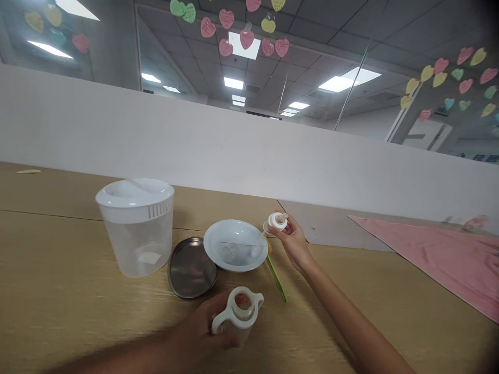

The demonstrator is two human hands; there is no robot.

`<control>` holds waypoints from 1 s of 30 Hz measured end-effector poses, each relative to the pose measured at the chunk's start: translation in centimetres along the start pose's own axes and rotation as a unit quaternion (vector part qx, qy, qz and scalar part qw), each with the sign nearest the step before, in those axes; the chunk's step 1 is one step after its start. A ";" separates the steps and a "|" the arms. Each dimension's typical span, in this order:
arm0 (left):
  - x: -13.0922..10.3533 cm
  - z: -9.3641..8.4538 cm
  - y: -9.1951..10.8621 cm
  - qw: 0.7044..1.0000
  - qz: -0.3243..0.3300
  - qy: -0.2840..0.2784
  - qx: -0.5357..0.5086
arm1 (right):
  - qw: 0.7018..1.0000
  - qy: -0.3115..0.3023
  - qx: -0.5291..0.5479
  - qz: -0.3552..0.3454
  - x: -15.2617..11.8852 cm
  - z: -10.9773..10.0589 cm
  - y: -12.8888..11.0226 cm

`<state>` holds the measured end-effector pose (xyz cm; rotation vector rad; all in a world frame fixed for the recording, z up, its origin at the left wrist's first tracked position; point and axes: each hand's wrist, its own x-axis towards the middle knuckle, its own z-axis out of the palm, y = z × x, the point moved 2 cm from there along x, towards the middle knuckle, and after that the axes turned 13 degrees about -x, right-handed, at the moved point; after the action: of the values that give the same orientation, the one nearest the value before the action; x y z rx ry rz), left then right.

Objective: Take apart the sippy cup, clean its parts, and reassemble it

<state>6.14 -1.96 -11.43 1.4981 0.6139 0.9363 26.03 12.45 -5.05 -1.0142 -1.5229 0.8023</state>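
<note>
My left hand (202, 328) is wrapped round a baby bottle (238, 319) with two white side handles. The bottle stands upright with its mouth uncovered, and something reddish shows inside the neck. Out to the right, beyond the bowl's rim, my right hand (296, 243) grips a bottle nipple cap (276, 222), a white ring with a clear teat. A white bowl (214, 234) between the hands holds small clear pieces I cannot make out. Beside it, a green brush handle (277, 278) lies on the table, its upper end partly hidden.
A lidded translucent bucket (134, 228) stands at the left. Next to it a round metal tray (193, 267) touches or nearly touches the bowl. A pink cloth (436, 249) covers the right side of the wooden table (58, 291). A low white wall (234, 156) runs behind.
</note>
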 end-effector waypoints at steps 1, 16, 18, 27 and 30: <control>0.0 0.0 0.0 1.000 -0.001 0.002 0.000 | 1.000 0.005 -0.005 0.005 0.1 -0.1 0.2; 0.0 0.1 0.0 1.000 -0.011 0.003 -0.018 | 0.964 -0.171 -0.182 -0.092 -1.1 2.3 2.6; 0.0 0.1 0.1 1.000 -0.007 -0.004 -0.015 | 0.937 -0.216 -0.244 -0.130 -1.7 2.6 2.5; 0.1 0.1 -0.3 1.000 -0.012 0.013 -0.018 | 0.933 -0.148 -0.280 -0.173 -1.7 2.3 1.3; 0.1 0.1 -0.6 0.999 -0.015 0.015 -0.034 | 0.938 -0.129 -0.263 -0.183 -1.8 2.2 0.7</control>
<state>6.34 -1.79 -12.01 1.4139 0.6182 0.9488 24.08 11.16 -6.87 -0.9779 -2.1460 0.2671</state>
